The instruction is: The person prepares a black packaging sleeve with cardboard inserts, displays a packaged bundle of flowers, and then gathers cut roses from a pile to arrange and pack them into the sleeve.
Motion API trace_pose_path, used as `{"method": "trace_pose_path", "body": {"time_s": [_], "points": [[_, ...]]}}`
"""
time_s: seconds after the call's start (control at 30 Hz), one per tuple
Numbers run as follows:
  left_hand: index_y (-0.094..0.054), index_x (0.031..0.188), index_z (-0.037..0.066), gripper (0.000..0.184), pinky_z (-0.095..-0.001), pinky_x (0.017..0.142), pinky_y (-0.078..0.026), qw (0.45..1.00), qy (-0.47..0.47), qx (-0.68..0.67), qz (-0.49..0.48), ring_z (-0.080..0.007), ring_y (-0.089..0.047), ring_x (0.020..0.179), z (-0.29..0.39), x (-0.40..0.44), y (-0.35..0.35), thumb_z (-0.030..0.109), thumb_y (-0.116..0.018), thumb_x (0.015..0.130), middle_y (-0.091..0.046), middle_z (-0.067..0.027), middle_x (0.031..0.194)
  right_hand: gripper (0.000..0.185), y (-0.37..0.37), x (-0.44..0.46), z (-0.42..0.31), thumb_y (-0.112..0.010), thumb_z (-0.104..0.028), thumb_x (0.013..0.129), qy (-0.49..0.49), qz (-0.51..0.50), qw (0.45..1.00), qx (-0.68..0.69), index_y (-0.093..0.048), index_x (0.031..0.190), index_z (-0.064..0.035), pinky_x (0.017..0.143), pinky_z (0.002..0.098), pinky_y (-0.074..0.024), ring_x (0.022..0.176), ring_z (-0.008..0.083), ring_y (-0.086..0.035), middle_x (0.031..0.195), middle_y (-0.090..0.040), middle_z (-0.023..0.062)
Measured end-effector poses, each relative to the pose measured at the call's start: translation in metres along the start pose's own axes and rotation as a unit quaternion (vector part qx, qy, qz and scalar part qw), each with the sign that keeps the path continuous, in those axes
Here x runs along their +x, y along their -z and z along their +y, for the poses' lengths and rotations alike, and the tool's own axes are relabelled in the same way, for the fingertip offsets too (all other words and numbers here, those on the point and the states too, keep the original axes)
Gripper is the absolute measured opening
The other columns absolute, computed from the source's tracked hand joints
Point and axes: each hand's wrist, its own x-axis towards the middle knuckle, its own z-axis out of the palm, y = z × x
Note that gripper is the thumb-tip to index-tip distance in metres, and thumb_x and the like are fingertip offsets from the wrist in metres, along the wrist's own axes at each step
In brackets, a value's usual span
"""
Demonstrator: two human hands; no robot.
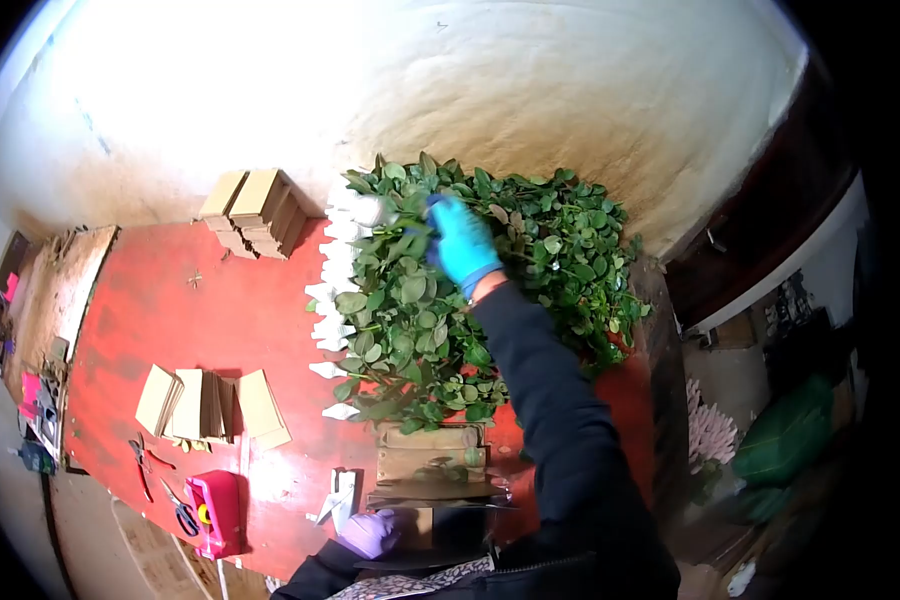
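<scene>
My right hand, in a light blue glove, reaches over the leafy stems and is closed on a leafy stem. That stem and its white-wrapped head are smeared by motion. Other white-wrapped heads line the left side of the pile. My left hand, in a purple glove, is at the front edge of the table, its fingers curled; what they hold, if anything, is hidden. Beside it lies a folded white paper piece. Just right of it stands a brown cardboard holder.
On the red table are a cardboard stack at the back and cardboard pieces nearer me. Pliers, scissors and a pink tape dispenser lie front left. A wall stands behind.
</scene>
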Motion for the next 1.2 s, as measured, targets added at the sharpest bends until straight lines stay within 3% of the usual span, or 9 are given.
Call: {"method": "trace_pose_path", "body": {"time_s": [0.13,0.23,0.27,0.4,0.53,0.57,0.63,1.0,1.2], "points": [[-0.064,0.103,0.013,0.030,-0.0427,0.053,-0.049,0.994,0.064,0.025,-0.080,-0.0303,-0.063,0.063,-0.003,-0.003,-0.005,0.034,-0.059,0.082,-0.066,-0.0108,0.092,0.024,0.046,0.031,0.000,-0.069,-0.018,0.077,0.004,0.130,0.991,0.017,-0.059,0.094,-0.0051,0.073,0.0450,-0.0501,0.086,0.0362,-0.061,0.096,-0.060,0.0165],[-0.061,0.114,0.016,0.036,-0.0421,0.054,-0.050,0.986,0.095,0.037,-0.134,-0.0298,-0.064,0.067,0.019,0.010,0.026,0.033,-0.058,0.084,-0.066,-0.0112,0.097,0.026,0.031,0.060,0.012,-0.064,-0.022,0.081,-0.026,0.022,0.993,-0.117,-0.061,0.101,-0.0066,0.075,0.0456,-0.0508,0.089,0.0360,-0.062,0.105,-0.060,0.0168],[-0.057,0.123,0.018,0.041,-0.0412,0.054,-0.051,0.997,0.052,-0.010,-0.062,-0.0295,-0.065,0.067,0.015,0.009,0.022,0.033,-0.057,0.085,-0.066,-0.0116,0.097,0.029,0.015,0.067,0.021,-0.063,-0.023,0.081,-0.016,-0.022,0.986,-0.162,-0.061,0.106,-0.0081,0.075,0.0452,-0.0515,0.089,0.0359,-0.063,0.107,-0.060,0.0172],[-0.060,0.119,0.016,0.041,-0.0428,0.065,-0.050,0.997,0.052,0.013,-0.051,-0.0309,-0.063,0.077,0.014,0.009,0.019,0.032,-0.060,0.082,-0.065,-0.0112,0.101,0.079,-0.024,0.073,0.028,-0.072,-0.031,0.078,-0.041,-0.260,0.928,-0.264,-0.032,0.145,-0.0145,0.108,0.0456,-0.0320,0.134,0.0323,-0.035,0.145,-0.036,0.0151],[-0.059,0.119,0.016,0.041,-0.0427,0.065,-0.051,0.997,0.061,0.003,-0.045,-0.0309,-0.063,0.078,0.012,0.011,0.019,0.033,-0.060,0.082,-0.064,-0.0111,0.102,0.093,-0.057,0.094,0.066,-0.082,-0.034,0.067,-0.074,-0.259,0.934,-0.237,-0.033,0.143,-0.0110,0.108,0.0450,-0.0334,0.132,0.0316,-0.040,0.144,-0.039,0.0160],[-0.059,0.119,0.016,0.041,-0.0427,0.065,-0.051,0.997,0.065,0.003,-0.044,-0.0310,-0.063,0.078,0.011,0.012,0.019,0.033,-0.060,0.082,-0.064,-0.0110,0.102,0.076,-0.062,0.092,0.073,-0.081,-0.035,0.068,-0.017,-0.171,0.952,-0.254,-0.046,0.131,-0.0100,0.100,0.0457,-0.0391,0.118,0.0306,-0.053,0.127,-0.055,0.0147],[-0.059,0.120,0.016,0.042,-0.0426,0.065,-0.051,0.997,0.067,0.003,-0.045,-0.0310,-0.063,0.078,0.010,0.013,0.018,0.033,-0.060,0.082,-0.064,-0.0110,0.102,0.063,-0.065,0.098,0.088,-0.081,-0.034,0.069,-0.028,-0.212,0.948,-0.236,-0.054,0.121,-0.0082,0.091,0.0446,-0.0460,0.106,0.0322,-0.060,0.113,-0.063,0.0153],[-0.059,0.121,0.016,0.044,-0.0424,0.065,-0.052,0.997,0.055,0.016,-0.055,-0.0311,-0.063,0.080,0.004,0.012,0.011,0.035,-0.061,0.082,-0.063,-0.0107,0.104,0.035,-0.027,0.052,0.052,-0.076,-0.023,0.072,0.043,-0.227,0.944,-0.234,-0.061,0.101,-0.0099,0.073,0.0452,-0.0512,0.091,0.0317,-0.065,0.092,-0.066,0.0146],[-0.058,0.122,0.017,0.045,-0.0422,0.065,-0.052,0.995,0.035,0.064,-0.067,-0.0312,-0.063,0.081,0.000,-0.002,-0.003,0.036,-0.061,0.082,-0.063,-0.0106,0.105,0.016,-0.026,-0.027,0.003,-0.058,-0.010,0.080,0.095,-0.163,0.931,-0.312,-0.058,0.096,-0.0109,0.054,0.0441,-0.0499,0.073,0.0265,-0.066,0.086,-0.063,0.0115]]}}
